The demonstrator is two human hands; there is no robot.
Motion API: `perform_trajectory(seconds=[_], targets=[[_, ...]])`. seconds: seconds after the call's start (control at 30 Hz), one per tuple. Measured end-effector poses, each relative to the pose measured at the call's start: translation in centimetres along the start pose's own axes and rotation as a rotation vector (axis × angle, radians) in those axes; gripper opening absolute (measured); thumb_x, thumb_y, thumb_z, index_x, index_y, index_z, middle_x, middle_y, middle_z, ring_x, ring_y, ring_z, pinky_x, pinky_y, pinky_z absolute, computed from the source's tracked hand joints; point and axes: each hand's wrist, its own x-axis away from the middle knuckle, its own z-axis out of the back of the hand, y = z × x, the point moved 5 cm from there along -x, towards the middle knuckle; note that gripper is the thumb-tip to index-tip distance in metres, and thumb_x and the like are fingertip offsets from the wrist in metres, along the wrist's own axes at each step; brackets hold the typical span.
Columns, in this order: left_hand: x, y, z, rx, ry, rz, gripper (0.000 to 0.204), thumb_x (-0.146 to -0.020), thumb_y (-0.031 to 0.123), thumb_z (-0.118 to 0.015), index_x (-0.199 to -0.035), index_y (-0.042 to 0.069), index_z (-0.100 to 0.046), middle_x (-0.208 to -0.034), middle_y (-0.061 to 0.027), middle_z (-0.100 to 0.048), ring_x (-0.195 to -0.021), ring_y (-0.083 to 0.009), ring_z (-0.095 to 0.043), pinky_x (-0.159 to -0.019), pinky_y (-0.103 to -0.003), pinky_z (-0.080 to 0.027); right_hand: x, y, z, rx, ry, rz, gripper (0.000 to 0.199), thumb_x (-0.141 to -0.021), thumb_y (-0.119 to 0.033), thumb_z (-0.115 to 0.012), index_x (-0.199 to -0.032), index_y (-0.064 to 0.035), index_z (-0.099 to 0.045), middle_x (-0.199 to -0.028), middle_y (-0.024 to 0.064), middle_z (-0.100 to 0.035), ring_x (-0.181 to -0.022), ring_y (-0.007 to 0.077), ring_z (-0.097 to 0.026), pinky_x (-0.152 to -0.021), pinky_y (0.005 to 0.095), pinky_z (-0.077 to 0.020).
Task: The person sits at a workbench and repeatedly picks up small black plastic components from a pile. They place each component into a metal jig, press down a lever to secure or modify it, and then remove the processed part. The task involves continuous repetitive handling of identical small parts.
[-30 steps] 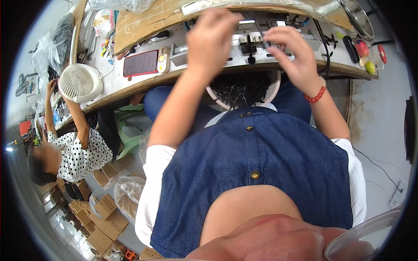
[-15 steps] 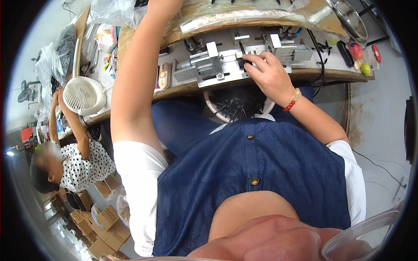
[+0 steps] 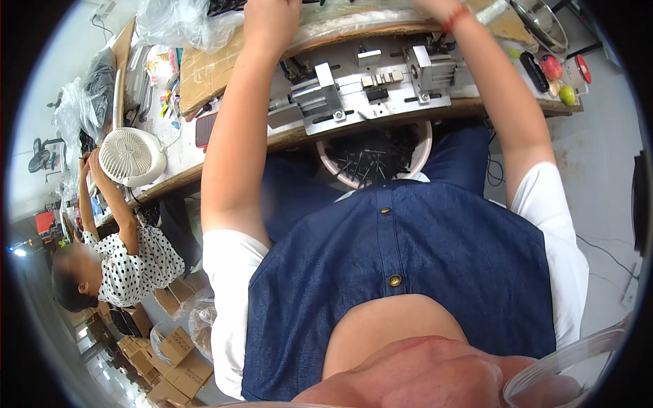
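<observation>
Both my arms stretch over the bench to the picture's top edge. My left hand is cut off there, beside a clear plastic bag and some dark thin pieces. My right hand, below it a red bead bracelet, is also cut by the edge, above the plastic-covered cardboard shelf. Fingers of both are out of sight. Between my forearms sits a metal clamping fixture with two side blocks, small pale blocks and a black block in its middle. Below it, a pale bucket holds many thin black parts.
A white fan stands at the bench's left edge; beyond it a person in a dotted top works. A dark phone lies by my left forearm. Right lie a black case, a green fruit and a metal bowl. Cardboard boxes are lower left.
My right hand has left the fixture's middle and gone up to the far shelf. The thin black piece at its fingers no longer shows on the fixture. My left arm has shifted right.
</observation>
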Motion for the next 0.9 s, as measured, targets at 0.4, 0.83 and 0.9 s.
perform_trajectory(seconds=[0.4, 0.83, 0.9], targets=[[8.8, 5.2, 0.4, 0.431, -0.120, 0.061, 0.036, -0.095, 0.004, -0.071, -0.130, 0.007, -0.069, -0.106, -0.0001, -0.077, -0.076, -0.0014, -0.065, -0.060, -0.018, -0.043, -0.9, -2.8, -3.4, -0.490, -0.184, -0.119, 0.023, -0.101, -0.023, -0.062, -0.109, -0.0016, -0.066, -0.095, 0.0131, -0.072, -0.086, 0.0219, -0.068, -0.079, 0.0362, -0.0546], [17.9, 8.0, -5.8, 0.169, -0.118, 0.092, 0.023, -0.085, 0.017, -0.082, -0.108, 0.013, -0.079, -0.113, -0.0045, -0.074, -0.079, -0.0199, -0.073, -0.068, -0.033, -0.059, 2.7, -4.4, 3.7, -0.837, 0.159, -0.122, 0.020, -0.108, -0.019, -0.054, -0.117, -0.0033, -0.063, -0.092, 0.0044, -0.072, -0.076, 0.0066, -0.061, -0.065, 0.0216, -0.0489], [18.0, 8.0, -6.3, 0.164, -0.063, 0.016, 0.025, -0.085, 0.017, -0.082, -0.110, 0.013, -0.079, -0.118, -0.0042, -0.074, -0.082, -0.0208, -0.074, -0.070, -0.033, -0.060, 4.2, -5.1, 4.4, -0.925, 0.141, -0.126, 0.019, -0.107, -0.014, -0.054, -0.122, -0.0030, -0.060, -0.097, 0.0068, -0.073, -0.078, 0.0073, -0.062, -0.069, 0.0219, -0.0490]])
